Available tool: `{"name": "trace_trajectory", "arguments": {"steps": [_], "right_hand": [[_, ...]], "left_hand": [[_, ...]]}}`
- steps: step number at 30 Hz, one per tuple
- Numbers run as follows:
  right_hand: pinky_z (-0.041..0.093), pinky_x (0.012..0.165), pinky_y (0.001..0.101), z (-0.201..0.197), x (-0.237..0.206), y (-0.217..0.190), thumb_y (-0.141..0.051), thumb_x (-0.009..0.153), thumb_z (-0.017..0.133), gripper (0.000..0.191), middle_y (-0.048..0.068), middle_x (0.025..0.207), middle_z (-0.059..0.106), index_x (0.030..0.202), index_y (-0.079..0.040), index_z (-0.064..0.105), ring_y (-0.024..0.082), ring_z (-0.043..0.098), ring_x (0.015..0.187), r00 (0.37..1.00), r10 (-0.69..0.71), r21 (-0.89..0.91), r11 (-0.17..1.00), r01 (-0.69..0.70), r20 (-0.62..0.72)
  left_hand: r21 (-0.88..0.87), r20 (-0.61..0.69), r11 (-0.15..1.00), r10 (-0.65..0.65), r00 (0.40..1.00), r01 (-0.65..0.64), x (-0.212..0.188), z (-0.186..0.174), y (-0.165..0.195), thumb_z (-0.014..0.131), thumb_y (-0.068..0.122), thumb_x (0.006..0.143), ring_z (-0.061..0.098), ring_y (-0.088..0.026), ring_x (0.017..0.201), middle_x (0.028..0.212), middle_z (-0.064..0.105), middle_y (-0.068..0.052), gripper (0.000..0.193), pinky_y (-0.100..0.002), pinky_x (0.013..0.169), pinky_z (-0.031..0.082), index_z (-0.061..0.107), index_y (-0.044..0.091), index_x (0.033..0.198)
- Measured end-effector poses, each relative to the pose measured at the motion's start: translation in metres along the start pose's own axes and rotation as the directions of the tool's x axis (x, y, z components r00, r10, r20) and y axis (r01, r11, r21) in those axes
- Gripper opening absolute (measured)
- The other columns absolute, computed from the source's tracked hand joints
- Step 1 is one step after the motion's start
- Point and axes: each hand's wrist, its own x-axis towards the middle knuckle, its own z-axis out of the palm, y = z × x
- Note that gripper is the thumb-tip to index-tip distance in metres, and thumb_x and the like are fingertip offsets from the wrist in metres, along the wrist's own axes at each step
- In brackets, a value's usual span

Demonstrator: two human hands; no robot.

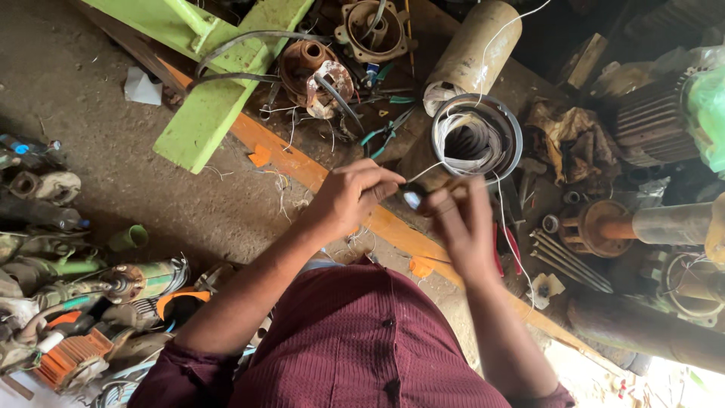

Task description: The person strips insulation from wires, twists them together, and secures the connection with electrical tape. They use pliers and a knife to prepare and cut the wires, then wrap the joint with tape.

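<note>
My left hand [349, 198] is pinched on a small dark piece with a white tip [411, 199], where a thin white wire [434, 168] ends. That wire runs up to the windings of a round motor stator [477, 140] lying just beyond my hands. My right hand [462, 227] is blurred. Its fingers are drawn together at the other side of the same small piece, and the two hands almost touch. Both arms come out of dark red sleeves [355, 340].
An orange bar [302, 168] crosses the dirt floor under my hands. A green metal frame [215, 83], rusty motor parts [313, 68], green-handled pliers [385, 130] and a tan cylinder [476, 49] lie beyond. Old motors and scrap [68, 302] are piled at the left, rotors and long bolts [596, 230] at the right.
</note>
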Motion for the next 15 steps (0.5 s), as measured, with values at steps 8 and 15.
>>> {"name": "trace_trajectory", "arguments": {"steps": [8, 15], "right_hand": [[0.044, 0.057, 0.0248, 0.008, 0.010, 0.005, -0.005, 0.107, 0.059, 0.021, 0.011, 0.096, 0.063, 0.127, -0.005, 0.053, 0.011, 0.054, 0.067, 0.972, -0.234, -0.387, 0.894, 0.227, 0.031], [0.051, 0.057, 0.0324, 0.012, 0.000, 0.064, -0.009, 0.102, 0.066, 0.025, 0.013, 0.090, 0.067, 0.118, -0.001, 0.048, 0.016, 0.066, 0.066, 0.948, -0.303, -0.710, 0.646, 0.281, 0.099]], "left_hand": [[-0.211, 0.039, 0.872, -0.445, 0.895, 0.442, 0.013, 0.016, -0.006, 0.070, 0.035, 0.096, 0.061, -0.015, 0.059, 0.069, 0.071, -0.004, 0.030, -0.031, 0.052, 0.043, 0.079, 0.009, 0.086], [-0.002, -0.059, 0.997, 0.080, 0.995, -0.080, 0.010, 0.022, -0.018, 0.061, 0.022, 0.109, 0.066, -0.021, 0.083, 0.094, 0.068, -0.009, 0.028, -0.037, 0.074, 0.054, 0.066, -0.003, 0.097]]}}
